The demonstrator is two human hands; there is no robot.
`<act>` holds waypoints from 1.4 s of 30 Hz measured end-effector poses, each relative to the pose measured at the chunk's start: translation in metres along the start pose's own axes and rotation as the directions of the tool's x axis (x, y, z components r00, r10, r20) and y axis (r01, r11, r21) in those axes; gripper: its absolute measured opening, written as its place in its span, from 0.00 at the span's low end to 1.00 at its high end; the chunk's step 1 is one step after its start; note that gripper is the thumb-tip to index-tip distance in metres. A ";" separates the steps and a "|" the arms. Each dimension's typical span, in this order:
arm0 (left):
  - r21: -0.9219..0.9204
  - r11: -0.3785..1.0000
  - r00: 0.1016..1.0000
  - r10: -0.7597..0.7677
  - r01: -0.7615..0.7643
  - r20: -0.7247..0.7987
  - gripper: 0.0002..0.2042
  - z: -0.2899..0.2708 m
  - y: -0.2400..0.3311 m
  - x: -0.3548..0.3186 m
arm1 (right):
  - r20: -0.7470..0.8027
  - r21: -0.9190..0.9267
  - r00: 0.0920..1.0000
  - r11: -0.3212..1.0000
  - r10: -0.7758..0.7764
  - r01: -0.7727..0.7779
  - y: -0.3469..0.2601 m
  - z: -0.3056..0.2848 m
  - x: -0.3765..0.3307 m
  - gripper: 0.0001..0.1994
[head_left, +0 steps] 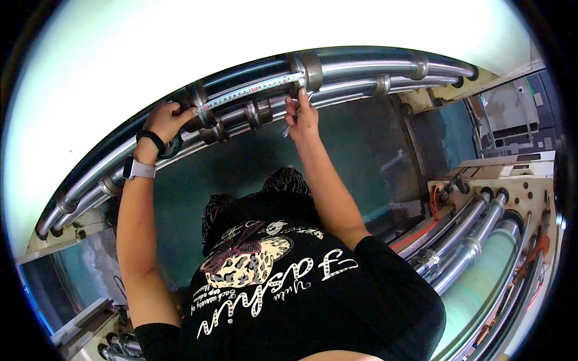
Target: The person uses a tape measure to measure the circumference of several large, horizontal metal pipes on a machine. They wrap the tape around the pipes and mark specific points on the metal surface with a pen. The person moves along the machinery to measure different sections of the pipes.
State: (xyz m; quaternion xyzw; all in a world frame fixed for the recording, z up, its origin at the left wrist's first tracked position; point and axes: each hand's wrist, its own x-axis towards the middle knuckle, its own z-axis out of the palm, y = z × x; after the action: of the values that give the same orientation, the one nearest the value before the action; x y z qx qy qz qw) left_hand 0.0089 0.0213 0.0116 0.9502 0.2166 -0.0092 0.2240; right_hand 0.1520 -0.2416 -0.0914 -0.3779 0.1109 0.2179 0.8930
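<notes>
A tape measure's white blade (250, 90) is stretched along the steel shafts, up to a metal collar (311, 71) on the upper shaft (367, 67). My left hand (162, 125) is closed around the tape measure's dark greenish case (174, 146), mostly hidden under the palm, with thumb and finger at the blade. At the blade's far right end, my right hand (305, 117) has a fingertip against the tape beside the collar. Its other fingers are curled over a slim silver metal tool (286, 129), whose exact kind is hidden. More collars (259, 113) sit on the lower shaft between my hands.
A bright white surface (241, 30) lies beyond the shafts. Dark greenish floor (355, 150) shows below them. At right stand more metal rollers (469, 246), a pale green roller (481, 283), red cables (435, 204) and a cream machine frame (512, 171).
</notes>
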 end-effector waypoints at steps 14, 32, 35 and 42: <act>-0.001 1.000 0.999 0.030 -0.030 -0.018 0.25 0.001 0.000 0.000 | 0.311 -0.530 0.693 0.486 -0.650 0.694 -0.032 0.018 0.010 0.04; 0.057 0.998 1.000 0.000 0.000 0.015 0.26 -0.011 0.015 -0.008 | 0.316 -0.457 0.717 0.563 -0.621 0.689 -0.032 0.010 0.022 0.08; 0.078 0.997 0.999 0.011 -0.013 0.031 0.26 -0.011 0.011 -0.007 | 0.268 -0.446 0.795 0.662 -0.544 0.603 -0.034 0.017 0.010 0.08; 0.076 0.997 0.998 -0.025 0.021 0.052 0.27 -0.010 0.011 -0.004 | 0.272 -0.408 0.775 0.661 -0.571 0.630 -0.033 0.017 0.011 0.06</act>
State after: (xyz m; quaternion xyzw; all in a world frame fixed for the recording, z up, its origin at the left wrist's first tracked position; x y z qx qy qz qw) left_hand 0.0094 0.0152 0.0255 0.9548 0.2210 -0.0452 0.1938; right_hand 0.1776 -0.2463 -0.0625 -0.5871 -0.1311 -0.0466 0.7975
